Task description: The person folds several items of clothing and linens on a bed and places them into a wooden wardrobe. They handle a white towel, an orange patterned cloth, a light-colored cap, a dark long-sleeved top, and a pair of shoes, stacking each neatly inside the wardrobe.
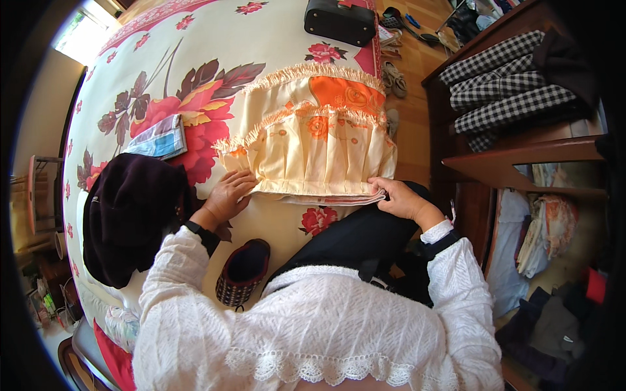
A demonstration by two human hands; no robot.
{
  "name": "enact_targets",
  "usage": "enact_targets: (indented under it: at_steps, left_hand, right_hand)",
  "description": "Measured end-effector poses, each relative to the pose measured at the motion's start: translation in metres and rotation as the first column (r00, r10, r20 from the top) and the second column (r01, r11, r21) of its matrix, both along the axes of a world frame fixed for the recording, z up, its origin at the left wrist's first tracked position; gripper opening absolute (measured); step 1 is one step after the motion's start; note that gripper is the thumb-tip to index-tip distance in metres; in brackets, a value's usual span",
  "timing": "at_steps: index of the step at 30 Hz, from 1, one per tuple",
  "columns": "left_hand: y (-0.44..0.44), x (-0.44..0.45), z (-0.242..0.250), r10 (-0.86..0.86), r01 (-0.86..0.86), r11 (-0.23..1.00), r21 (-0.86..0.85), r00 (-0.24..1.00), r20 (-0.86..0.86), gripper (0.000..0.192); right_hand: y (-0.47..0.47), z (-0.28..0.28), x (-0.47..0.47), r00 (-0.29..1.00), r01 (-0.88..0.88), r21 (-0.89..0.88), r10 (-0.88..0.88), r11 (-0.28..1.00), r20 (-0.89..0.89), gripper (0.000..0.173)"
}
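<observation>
A cream satin cloth with orange flowers, gathered pleats and fringed ruffles lies on the bed before me. Its near edge runs straight between my two hands, and a striped layer shows beneath that edge. At the left end, my left hand holds the corner with its fingers over the top. My right hand pinches the stacked layers at the right end, thumb on top. The cloth's far part spreads away from me in two fringed rows.
The flowered bedspread carries a folded blue-grey cloth, a dark garment, a dotted slipper-like item and a black bag. To the right, an open wooden cabinet holds checked fabric. Shoes stand on the floor.
</observation>
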State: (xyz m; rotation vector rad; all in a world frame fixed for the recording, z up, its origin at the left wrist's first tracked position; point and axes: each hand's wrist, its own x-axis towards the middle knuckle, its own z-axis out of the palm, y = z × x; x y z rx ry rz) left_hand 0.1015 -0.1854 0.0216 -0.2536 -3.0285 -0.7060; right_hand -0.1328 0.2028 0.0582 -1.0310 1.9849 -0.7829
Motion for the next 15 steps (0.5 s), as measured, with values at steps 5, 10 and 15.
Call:
enact_targets:
  at_steps: [5,10,15]
  left_hand:
    - [-0.008,-0.004,0.051,0.02,-0.101,0.986,0.136,0.869,0.495,0.011]
    - [-0.053,-0.052,0.076,0.076,-0.5,0.616,0.608,0.807,0.586,0.023]
    - [-0.098,-0.132,0.04,0.483,-0.572,0.256,0.779,0.774,0.41,0.05]
  right_hand:
    - [0.006,0.035,-0.016,0.967,-0.115,0.106,0.086,0.988,0.242,0.023]
    - [-0.015,0.062,-0.079,0.816,0.229,0.027,-0.207,0.973,0.54,0.025]
    - [-0.082,0.03,-0.144,0.745,0.667,-0.342,-0.586,0.663,0.318,0.058]
